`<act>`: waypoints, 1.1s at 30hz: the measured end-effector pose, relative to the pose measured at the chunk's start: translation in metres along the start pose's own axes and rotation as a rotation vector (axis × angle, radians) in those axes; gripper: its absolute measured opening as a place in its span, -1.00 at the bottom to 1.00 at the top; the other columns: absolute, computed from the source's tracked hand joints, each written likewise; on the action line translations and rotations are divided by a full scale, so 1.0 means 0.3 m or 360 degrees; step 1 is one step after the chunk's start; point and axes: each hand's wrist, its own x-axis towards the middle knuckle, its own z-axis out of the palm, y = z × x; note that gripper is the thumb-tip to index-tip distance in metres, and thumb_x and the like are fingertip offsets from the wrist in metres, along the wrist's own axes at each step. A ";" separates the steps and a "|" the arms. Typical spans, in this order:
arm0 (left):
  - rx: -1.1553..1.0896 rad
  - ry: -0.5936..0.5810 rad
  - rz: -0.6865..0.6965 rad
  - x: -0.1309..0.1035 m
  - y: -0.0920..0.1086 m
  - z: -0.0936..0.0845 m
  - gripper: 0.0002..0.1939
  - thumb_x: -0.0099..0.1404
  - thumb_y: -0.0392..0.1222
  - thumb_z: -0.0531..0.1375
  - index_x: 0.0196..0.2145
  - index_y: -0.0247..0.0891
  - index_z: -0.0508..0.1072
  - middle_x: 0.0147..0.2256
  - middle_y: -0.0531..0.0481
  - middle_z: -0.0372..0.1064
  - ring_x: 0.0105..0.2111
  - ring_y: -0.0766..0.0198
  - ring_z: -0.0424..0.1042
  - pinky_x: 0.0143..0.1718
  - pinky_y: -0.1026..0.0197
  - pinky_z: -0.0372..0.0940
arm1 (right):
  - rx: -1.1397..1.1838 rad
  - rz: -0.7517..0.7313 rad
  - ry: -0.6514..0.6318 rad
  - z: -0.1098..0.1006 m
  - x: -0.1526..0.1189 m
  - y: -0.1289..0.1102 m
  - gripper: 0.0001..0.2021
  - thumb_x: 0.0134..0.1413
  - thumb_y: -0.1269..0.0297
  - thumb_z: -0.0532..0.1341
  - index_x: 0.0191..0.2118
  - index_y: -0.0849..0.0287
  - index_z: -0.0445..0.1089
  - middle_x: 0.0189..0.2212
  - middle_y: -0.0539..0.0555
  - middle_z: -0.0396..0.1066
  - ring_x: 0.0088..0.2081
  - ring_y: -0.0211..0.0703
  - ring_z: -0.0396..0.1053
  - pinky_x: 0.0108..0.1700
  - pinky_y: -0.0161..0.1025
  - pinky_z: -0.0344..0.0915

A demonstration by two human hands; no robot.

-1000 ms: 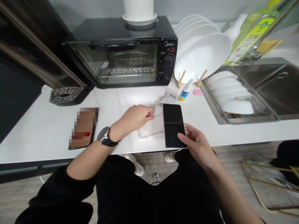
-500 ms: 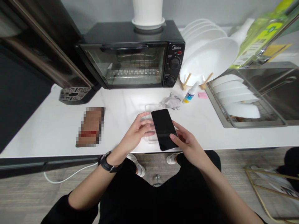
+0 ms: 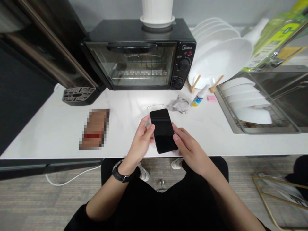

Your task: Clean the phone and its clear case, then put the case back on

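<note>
A black phone [image 3: 163, 130] is held slightly tilted above the white counter's front edge, its dark screen facing up. My left hand [image 3: 142, 136] grips its left side, thumb at the edge. On the right side, my right hand [image 3: 186, 141] holds the lower part, thumb near the screen's edge. A clear case [image 3: 154, 107] lies behind the phone, mostly hidden; only its top and left edges show. Just beyond, a crumpled grey cloth [image 3: 180, 105] rests on the counter, beside a small spray bottle [image 3: 198, 98] with a blue and yellow label.
A black toaster oven [image 3: 141, 65] stands at the back. White plates [image 3: 221, 57] stand in a rack to its right, near a sink [image 3: 286, 112] with bowls. A blurred-out brown item [image 3: 95, 128] lies left. A pink slip [image 3: 211, 98] is near the bottle.
My left hand has closed onto the phone's left side. The phone has shifted left over the clear case, and my right hand has moved with it. The view has shifted slightly.
</note>
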 end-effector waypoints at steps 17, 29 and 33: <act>0.0192 -0.0422 -0.0057 0.005 0.009 -0.038 -0.32 0.43 0.09 0.40 0.35 -0.03 0.24 -0.35 0.12 0.42 -0.44 0.37 0.30 -0.39 0.30 0.17 | 0.0300 0.0033 -0.0005 -0.043 0.094 0.011 -0.45 0.33 -0.33 0.23 -0.39 0.09 0.32 -0.47 -0.08 0.28 -0.37 -0.22 0.26 -0.25 -0.21 0.20; 0.0269 -0.0124 0.0112 0.002 -0.018 -0.016 -0.46 0.46 0.21 0.35 0.22 -0.06 0.38 -0.51 0.19 0.20 -0.54 0.38 0.14 -0.47 0.27 0.12 | 0.0452 0.0073 -0.0402 -0.044 0.035 -0.014 -0.51 0.34 -0.02 0.36 0.23 0.03 0.29 -0.23 -0.03 0.59 -0.26 -0.16 0.48 -0.16 -0.20 0.34; 0.0265 -0.0142 0.0075 -0.001 -0.001 -0.015 -0.40 0.45 0.18 0.36 0.32 -0.05 0.39 -0.42 0.11 0.38 -0.50 0.34 0.26 -0.46 0.26 0.15 | 0.0434 0.0127 -0.0331 -0.042 0.023 0.002 -0.39 0.26 0.03 0.43 0.31 0.04 0.27 -0.30 -0.03 0.61 -0.31 -0.13 0.51 -0.24 -0.19 0.32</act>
